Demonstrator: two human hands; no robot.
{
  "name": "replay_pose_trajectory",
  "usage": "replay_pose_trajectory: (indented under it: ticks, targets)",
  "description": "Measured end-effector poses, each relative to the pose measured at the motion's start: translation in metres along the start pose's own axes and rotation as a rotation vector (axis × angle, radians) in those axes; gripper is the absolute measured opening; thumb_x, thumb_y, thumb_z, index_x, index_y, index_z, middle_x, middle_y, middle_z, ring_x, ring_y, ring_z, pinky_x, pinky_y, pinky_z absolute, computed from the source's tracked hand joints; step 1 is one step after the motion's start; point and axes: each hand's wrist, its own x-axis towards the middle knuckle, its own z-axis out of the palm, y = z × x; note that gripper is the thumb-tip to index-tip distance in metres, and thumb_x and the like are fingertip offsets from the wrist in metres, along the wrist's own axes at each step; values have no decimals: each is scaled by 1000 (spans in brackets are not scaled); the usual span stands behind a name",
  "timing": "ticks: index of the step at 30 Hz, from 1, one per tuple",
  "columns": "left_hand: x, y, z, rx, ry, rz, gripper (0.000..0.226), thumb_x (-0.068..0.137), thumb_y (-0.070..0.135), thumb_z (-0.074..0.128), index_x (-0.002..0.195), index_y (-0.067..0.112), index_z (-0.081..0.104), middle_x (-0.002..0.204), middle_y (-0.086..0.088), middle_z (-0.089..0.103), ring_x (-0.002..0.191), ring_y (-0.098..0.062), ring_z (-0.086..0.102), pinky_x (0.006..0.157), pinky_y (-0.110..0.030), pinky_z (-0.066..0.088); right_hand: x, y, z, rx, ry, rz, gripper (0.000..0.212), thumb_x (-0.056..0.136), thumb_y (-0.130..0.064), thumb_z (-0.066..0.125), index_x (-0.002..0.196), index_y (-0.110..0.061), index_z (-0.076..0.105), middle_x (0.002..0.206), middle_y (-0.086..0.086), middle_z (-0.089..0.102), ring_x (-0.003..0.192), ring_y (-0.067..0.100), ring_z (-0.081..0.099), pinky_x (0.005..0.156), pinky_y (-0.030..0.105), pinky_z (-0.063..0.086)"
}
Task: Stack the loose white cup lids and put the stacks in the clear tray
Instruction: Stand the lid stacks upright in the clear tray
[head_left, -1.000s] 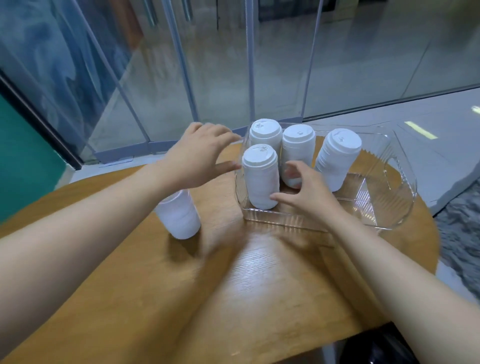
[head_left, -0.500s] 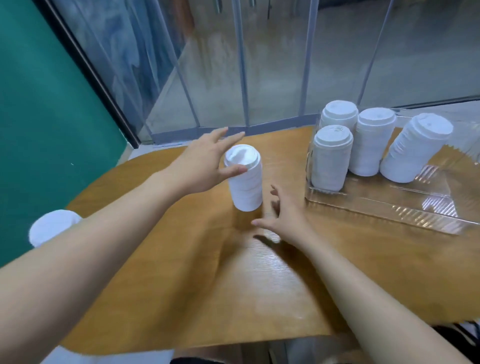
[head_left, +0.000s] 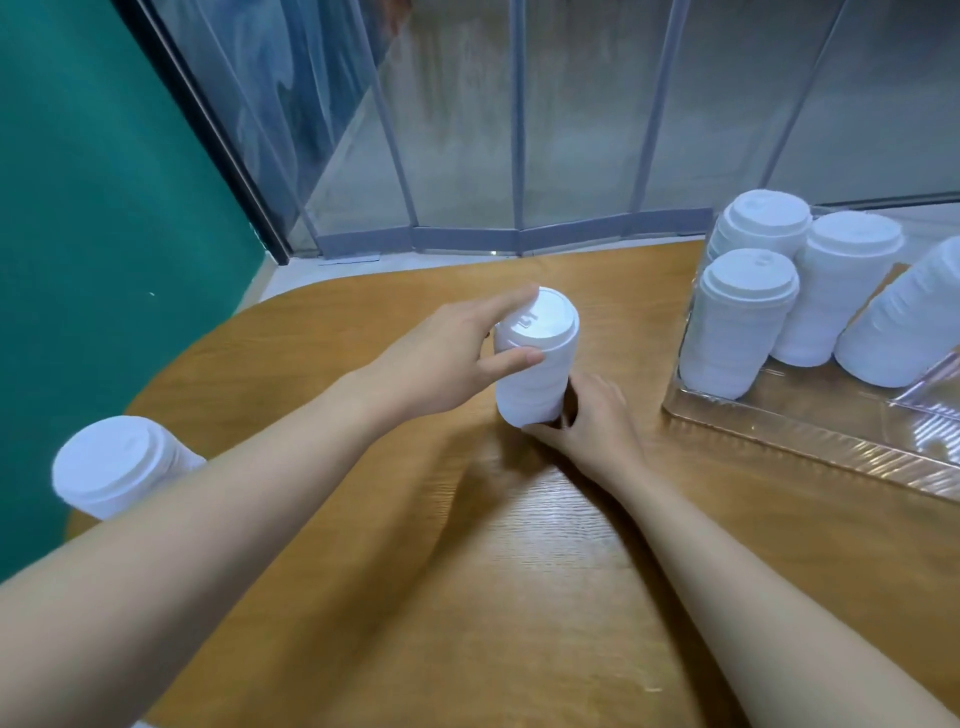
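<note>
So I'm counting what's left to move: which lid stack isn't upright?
The rightmost stack in the clear tray, the leaning stack: it tilts left against its neighbour, while the other stacks stand straight.

One upright stack of white lids (head_left: 535, 358) stands mid-table. Four further lid stacks (head_left: 737, 325) sit in the clear tray (head_left: 810, 436) at right, the rightmost leaning. Another white stack (head_left: 117, 465) stands at the table's left edge
</note>
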Motion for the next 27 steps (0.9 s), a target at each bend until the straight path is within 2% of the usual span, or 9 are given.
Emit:
replay_pose_trajectory:
  ticks: [4,6,9,13,14,16,19,23,27]
  targets:
    - [0,8,-6,-41,-15,1,70,98,59,61,160,42,33,160,18,43,135,-8,52,109,-27,41,-3,-4,-5,92,-27,-16,44,69,-51,85,97,-28,60,81,-13,62,75,11,57,65,37,42]
    - [-3,18,-14,-42,-3,16,70,97,60,61,159,43,33,159,17,45,131,-9,54,110,-33,44,-8,-11,-14,138,-22,-1,52,69,-51,83,112,-29,62,99,-13,68,91,11,63,76,43,53]
    - [-7,47,-33,-69,55,72,70,96,60,61,159,44,34,150,16,54,118,-7,58,104,-33,48,-15,-27,-44,126,77,2,63,68,-39,89,124,-26,63,111,-10,68,103,12,62,91,40,53]
    - [-8,102,-58,-124,132,210,68,93,60,65,155,43,42,118,24,64,103,-3,63,99,-28,52,-32,-42,-113,56,206,-73,63,68,-26,94,123,-18,65,105,-9,67,91,2,58,81,7,41]
    - [-5,117,-61,-140,137,238,68,93,58,67,154,42,44,113,27,63,102,-2,64,97,-24,51,-37,-42,-131,25,236,-79,62,68,-26,95,122,-16,65,103,-10,65,89,-1,55,78,4,38]
    - [3,147,-62,-157,145,289,66,93,56,69,154,42,45,109,30,62,100,-2,65,94,-19,51,-48,-40,-167,-15,267,-56,57,67,-30,94,115,-19,66,101,-11,65,88,0,55,75,6,41]
    - [22,190,-50,-169,128,353,64,92,58,70,150,43,48,104,18,64,97,-5,65,94,-27,53,-65,-29,-215,-45,293,22,44,68,-30,92,101,-28,62,94,-13,68,85,3,59,68,8,41]
    - [58,228,-25,-117,41,400,60,91,59,70,144,41,48,98,10,63,93,-5,67,93,-37,56,-80,0,-254,-42,334,93,42,70,-23,94,98,-28,63,88,-22,66,82,-18,57,67,2,39]
    - [98,241,7,14,-34,393,60,92,63,66,143,40,44,99,1,66,98,-19,68,92,-42,56,-77,37,-266,-6,259,158,46,70,-15,94,97,-29,60,86,-24,63,77,-23,57,68,3,42]
